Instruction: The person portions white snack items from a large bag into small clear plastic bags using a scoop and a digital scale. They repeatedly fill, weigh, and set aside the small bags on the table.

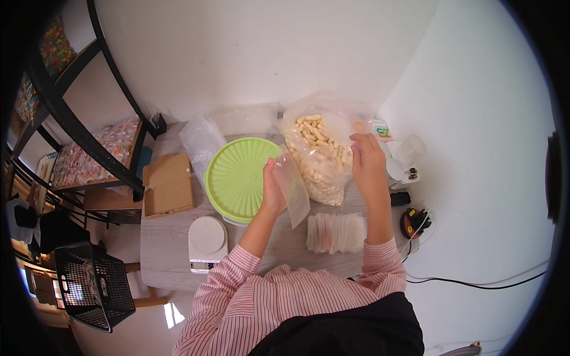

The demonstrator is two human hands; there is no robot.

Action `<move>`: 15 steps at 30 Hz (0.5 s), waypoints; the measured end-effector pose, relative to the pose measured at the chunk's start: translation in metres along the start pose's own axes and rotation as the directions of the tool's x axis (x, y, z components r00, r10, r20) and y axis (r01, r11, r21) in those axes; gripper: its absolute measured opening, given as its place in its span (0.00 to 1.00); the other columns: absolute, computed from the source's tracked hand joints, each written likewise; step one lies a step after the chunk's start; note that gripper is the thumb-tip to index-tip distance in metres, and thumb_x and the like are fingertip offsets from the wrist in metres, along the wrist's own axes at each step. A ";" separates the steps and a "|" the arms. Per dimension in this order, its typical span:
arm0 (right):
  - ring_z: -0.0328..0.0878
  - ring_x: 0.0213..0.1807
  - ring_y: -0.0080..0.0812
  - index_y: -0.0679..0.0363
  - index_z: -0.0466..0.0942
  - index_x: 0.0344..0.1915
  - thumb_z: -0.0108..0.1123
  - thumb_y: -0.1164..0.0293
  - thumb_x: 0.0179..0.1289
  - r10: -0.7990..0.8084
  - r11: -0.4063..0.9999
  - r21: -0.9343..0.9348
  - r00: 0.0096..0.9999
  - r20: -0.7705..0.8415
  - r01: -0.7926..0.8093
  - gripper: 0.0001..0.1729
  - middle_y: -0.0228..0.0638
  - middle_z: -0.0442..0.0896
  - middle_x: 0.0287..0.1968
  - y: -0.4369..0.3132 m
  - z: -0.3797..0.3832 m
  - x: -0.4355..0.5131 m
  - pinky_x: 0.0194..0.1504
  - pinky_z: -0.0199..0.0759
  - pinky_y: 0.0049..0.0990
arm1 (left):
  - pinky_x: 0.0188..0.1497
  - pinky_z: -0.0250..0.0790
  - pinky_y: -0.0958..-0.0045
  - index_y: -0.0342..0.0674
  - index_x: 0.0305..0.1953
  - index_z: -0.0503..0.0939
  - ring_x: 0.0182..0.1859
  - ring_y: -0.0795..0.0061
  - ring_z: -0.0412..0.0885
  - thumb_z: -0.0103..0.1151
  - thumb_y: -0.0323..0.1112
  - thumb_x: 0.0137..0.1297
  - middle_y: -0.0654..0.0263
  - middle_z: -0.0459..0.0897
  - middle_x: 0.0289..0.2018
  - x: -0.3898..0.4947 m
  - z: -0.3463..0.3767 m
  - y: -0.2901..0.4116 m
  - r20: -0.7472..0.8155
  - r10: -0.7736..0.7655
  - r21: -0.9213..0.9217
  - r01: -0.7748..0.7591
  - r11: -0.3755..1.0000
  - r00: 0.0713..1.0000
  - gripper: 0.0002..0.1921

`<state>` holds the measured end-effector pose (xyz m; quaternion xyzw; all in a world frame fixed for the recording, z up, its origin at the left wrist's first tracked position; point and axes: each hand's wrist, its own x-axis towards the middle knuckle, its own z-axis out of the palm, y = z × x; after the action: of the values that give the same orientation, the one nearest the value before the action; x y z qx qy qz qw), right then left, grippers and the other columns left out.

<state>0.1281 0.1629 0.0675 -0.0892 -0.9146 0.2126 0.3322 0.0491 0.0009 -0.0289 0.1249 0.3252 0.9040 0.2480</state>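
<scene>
My left hand (272,190) grips a small clear plastic bag (295,196) near its upper end, with the thumb on top. Under that hand lies a round light-green ribbed lid (240,178). A large clear plastic bag (321,171) stands with its top spread wide, full of pale, elongated pieces (314,129) that look like peanut-shaped snacks. My right hand (370,164) is at the right side of its mouth, fingers curled; whether they pinch the film is unclear. Below, a row of small clear plastic bags (336,233) lies on the table.
On the wood-grain table (164,253) are a white digital kitchen scale (208,242) and an opened cardboard box (168,187). White-lidded jars (395,169) and a power strip (414,222) with cables sit along the right wall. A black shelf (75,120) and black plastic basket (95,285) stand left.
</scene>
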 end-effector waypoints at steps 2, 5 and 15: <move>0.74 0.37 0.44 0.61 0.72 0.41 0.52 0.77 0.56 -0.096 0.994 -0.057 0.995 0.038 0.098 0.11 0.41 0.76 0.38 0.005 -0.004 0.004 0.36 0.68 0.37 | 0.65 0.48 0.67 0.32 0.61 0.57 0.63 0.67 0.58 0.34 0.54 0.66 0.58 0.63 0.59 -0.001 0.002 0.001 -0.024 0.017 -0.047 -0.019 0.999 1.000 0.32; 0.74 0.39 0.45 0.63 0.72 0.40 0.51 0.76 0.57 -0.129 0.971 -0.190 0.986 0.103 0.147 0.10 0.43 0.75 0.37 0.014 0.008 0.010 0.38 0.69 0.37 | 0.65 0.49 0.66 0.33 0.60 0.58 0.63 0.67 0.59 0.34 0.54 0.66 0.59 0.63 0.59 0.000 0.002 0.000 -0.023 -0.006 -0.073 0.005 0.997 1.000 0.32; 0.74 0.37 0.48 0.68 0.73 0.35 0.51 0.77 0.57 -0.149 0.988 -0.028 0.976 0.157 0.155 0.07 0.47 0.76 0.34 0.004 0.027 0.002 0.39 0.69 0.36 | 0.68 0.44 0.63 0.30 0.63 0.53 0.67 0.67 0.52 0.30 0.62 0.62 0.58 0.57 0.64 0.002 -0.002 0.000 0.000 -0.078 0.007 0.078 0.997 0.997 0.41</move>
<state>0.1090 0.1583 0.0480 -0.0089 -0.9457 0.1747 0.2739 0.0465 0.0014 -0.0303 0.1131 0.3328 0.8925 0.2826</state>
